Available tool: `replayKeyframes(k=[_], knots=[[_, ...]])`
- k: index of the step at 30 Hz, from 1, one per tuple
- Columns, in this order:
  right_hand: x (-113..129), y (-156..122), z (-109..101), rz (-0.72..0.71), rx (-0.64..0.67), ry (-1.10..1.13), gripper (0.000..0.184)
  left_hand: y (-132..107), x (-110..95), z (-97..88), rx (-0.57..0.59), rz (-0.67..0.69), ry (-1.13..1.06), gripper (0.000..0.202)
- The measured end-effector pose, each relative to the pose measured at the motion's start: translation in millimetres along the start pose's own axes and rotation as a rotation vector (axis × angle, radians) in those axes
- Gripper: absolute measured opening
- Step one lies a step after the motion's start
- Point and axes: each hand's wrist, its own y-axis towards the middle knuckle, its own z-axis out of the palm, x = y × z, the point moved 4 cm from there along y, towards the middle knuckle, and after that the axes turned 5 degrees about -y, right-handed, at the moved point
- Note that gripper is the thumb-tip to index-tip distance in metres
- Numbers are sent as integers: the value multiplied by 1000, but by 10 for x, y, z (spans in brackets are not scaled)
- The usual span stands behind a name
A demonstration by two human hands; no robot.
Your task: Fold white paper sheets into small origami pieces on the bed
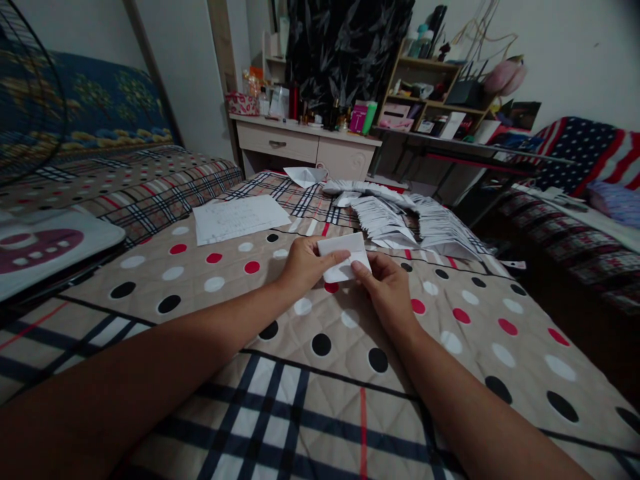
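Note:
A small folded piece of white paper is held up between my two hands, just above the bedspread. My left hand pinches its left side, the thumb lying across the front. On the right edge and lower corner, my right hand grips the same paper with its thumb in front. The fingers behind the paper are mostly hidden. Beyond it lie rows of folded white papers, packed closely together. A flat sheet with faint writing rests to the left of them.
The patterned bedspread stretches under my arms. A loose folded paper lies near the far edge. Behind stands a white dresser crowded with bottles and boxes. A fan guard and a white appliance are at left.

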Motion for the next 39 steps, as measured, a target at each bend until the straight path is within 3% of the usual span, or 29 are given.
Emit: replayKeyframes(k=[4,10,16,18,24,29,39], knots=[[-16,-16,11,61,51,-16,34,-4,3,12,-13,-38,-92,30],[-47,37,-122,-44,23,-164,34,27,31,-3,47,-78,-95,42],[-94,90,-206,-211,-134,-257,15,137,-81,-94,30,204,127,14],[-94,95,-210,-214,-181,-217,17,134,-132,-103,24,299,196,4],[-33,69,-157,-114,-183,-123,31,89,-181,-82,64,448,309,16],[38,18,-118,-106,-126,-80,22,95,-168,-107,69,499,380,19],[72,-19,-136,-148,-72,-320,19,91,-130,-121,136,603,537,30]])
